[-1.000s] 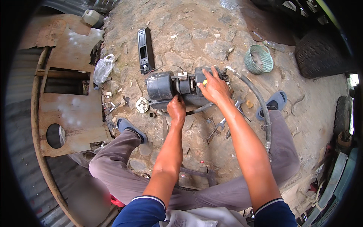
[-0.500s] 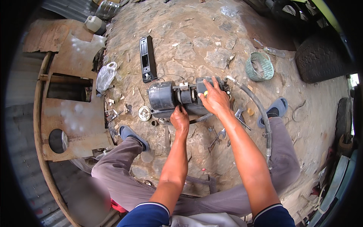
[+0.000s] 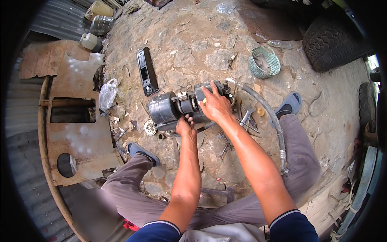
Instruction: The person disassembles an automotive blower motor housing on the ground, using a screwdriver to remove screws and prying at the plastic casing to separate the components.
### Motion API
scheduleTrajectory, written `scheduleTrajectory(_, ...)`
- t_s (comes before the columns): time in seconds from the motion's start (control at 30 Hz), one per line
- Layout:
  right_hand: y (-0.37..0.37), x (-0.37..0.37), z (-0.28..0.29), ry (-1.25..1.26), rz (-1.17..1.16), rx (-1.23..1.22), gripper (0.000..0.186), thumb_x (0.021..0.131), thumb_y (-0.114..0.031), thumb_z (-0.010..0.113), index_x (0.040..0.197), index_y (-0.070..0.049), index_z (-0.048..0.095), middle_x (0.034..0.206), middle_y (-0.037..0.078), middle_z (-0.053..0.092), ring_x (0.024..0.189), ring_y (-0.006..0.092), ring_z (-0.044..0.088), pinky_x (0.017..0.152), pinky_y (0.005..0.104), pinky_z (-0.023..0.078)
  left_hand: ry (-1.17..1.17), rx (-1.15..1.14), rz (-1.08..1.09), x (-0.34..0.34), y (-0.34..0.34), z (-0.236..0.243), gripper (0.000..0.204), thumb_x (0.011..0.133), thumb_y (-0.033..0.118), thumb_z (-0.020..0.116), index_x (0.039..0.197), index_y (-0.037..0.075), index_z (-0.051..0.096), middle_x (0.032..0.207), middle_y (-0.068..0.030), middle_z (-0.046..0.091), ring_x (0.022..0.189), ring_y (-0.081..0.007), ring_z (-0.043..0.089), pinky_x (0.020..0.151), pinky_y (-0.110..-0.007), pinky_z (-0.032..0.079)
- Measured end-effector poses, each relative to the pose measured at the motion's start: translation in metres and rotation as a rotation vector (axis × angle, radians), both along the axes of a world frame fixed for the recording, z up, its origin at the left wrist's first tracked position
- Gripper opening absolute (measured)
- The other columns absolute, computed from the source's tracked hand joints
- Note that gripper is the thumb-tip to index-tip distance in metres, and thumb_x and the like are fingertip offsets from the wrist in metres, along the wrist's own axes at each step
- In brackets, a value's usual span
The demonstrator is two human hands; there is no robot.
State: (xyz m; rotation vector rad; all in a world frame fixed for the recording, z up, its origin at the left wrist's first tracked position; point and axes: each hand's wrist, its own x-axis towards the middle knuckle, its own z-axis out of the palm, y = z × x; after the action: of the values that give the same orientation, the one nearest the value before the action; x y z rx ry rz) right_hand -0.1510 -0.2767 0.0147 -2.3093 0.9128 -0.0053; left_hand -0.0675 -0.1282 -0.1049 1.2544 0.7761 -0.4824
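A black twin-drum blower unit [image 3: 162, 108], with a motor between its two rounded housings, rests on the stony ground before me. My right hand [image 3: 217, 107] lies on top of the right housing, fingers spread. Something small and yellow shows by its thumb. At the unit's near edge, below the motor, is my left hand [image 3: 186, 124], its fingers curled up against the casing. What they may pinch is too small to make out. A thick black hose [image 3: 264, 104] with metal ends arcs from beside the right housing toward my right knee. A thin wire runs behind the unit.
A long black panel [image 3: 146, 71] lies beyond the unit. Right of it stand a green basket [image 3: 264, 62] and a tyre [image 3: 332, 40]. A round tin [image 3: 149, 128] sits near the left housing. Spanners [image 3: 246, 117] lie by my right forearm. Rusty sheet metal [image 3: 80, 133] fills the left.
The view has tilted and shifted, so the unit appears further left. My left fingers have changed their curl under the motor, with more fingertips showing. My right hand stays on the right housing.
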Motion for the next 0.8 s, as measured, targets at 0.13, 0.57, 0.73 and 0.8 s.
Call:
scheduleTrajectory(0.13,0.005,0.001,0.0,0.006,0.005,0.001,0.064,0.09,-0.032,0.067,0.148,-0.013,0.049,0.16,0.023,0.032,0.096,0.0413,0.071,0.084,0.0476,0.058,0.147,-0.028,0.088,0.017,0.007,-0.005,0.007,0.093,0.012,0.066,0.092,0.006,0.063,0.077,-0.0033,0.067,0.053,-0.0134,0.058,0.043,-0.025,0.036)
scheduleTrajectory(0.57,0.006,0.003,0.004,0.042,0.006,0.002,0.064,0.093,-0.035,0.065,0.151,-0.015,0.046,0.162,0.022,0.029,0.107,0.0421,0.068,0.094,0.0487,0.054,0.05,0.155,0.276,0.015,-0.024,0.018,0.009,0.085,-0.006,0.059,0.077,-0.003,0.056,0.068,-0.0086,0.058,0.046,-0.0161,0.049,0.041,-0.029,0.038)
scheduleTrajectory(0.73,0.007,0.001,0.006,0.06,-0.003,0.003,0.065,0.092,-0.036,0.065,0.151,-0.016,0.045,0.163,0.02,0.028,0.11,0.0421,0.067,0.096,0.0494,0.053,0.06,0.124,0.294,0.014,-0.023,0.019,0.008,0.084,-0.008,0.055,0.076,-0.004,0.054,0.067,-0.0102,0.057,0.046,-0.017,0.049,0.041,-0.03,0.038)
scheduleTrajectory(0.8,0.006,0.003,0.006,0.077,0.002,-0.002,0.065,0.092,-0.036,0.066,0.151,-0.016,0.046,0.163,0.02,0.028,0.11,0.0425,0.067,0.097,0.0499,0.052,0.071,0.088,0.326,0.016,-0.023,0.019,0.008,0.083,-0.008,0.054,0.075,-0.004,0.053,0.067,-0.0107,0.057,0.045,-0.0176,0.049,0.041,-0.031,0.038)
